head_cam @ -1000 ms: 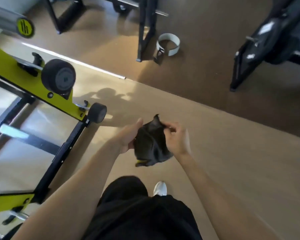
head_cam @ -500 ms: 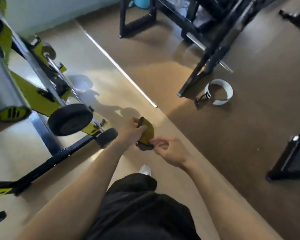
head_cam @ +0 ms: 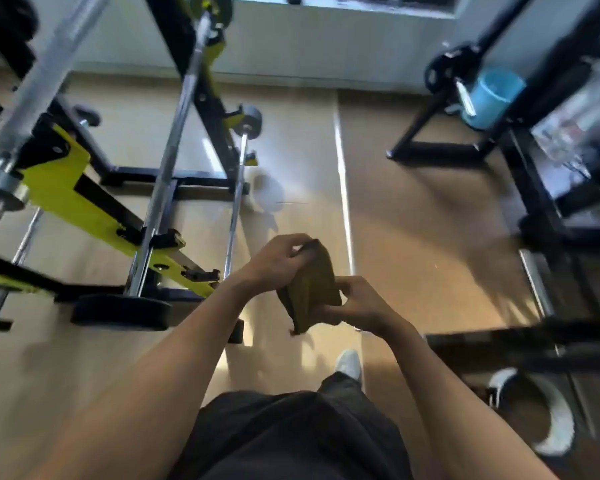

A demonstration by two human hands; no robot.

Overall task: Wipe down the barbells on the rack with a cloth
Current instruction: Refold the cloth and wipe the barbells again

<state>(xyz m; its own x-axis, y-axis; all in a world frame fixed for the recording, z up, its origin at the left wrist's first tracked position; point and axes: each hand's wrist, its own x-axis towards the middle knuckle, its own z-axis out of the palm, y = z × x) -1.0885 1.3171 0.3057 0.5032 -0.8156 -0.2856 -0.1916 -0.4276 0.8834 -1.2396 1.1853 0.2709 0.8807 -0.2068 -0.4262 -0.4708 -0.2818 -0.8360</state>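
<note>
Left hand (head_cam: 278, 261) and right hand (head_cam: 364, 306) both grip a crumpled olive cloth (head_cam: 310, 289) at waist height, its lower edge partly hidden by fingers. Beyond, chrome barbells (head_cam: 174, 147) lie on a yellow-and-black rack (head_cam: 70, 188), ends cropped and motion-blurred.

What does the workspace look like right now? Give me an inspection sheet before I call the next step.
Surface: tan floor with a pale seam line and sunlit patches.
Job's things: olive cloth held bunched between both hands, not touching any bar; several barbells lie on the yellow-and-black rack at left.
Clutter: a white and black strap ring on the floor at lower right; a blue bucket under the far black frame.
Grippers: left hand pinches the cloth's upper edge; right hand grips its lower part.
Cables: nothing seen.
Surroundings: black equipment frame at right, wall behind; the picture is motion-blurred.
</note>
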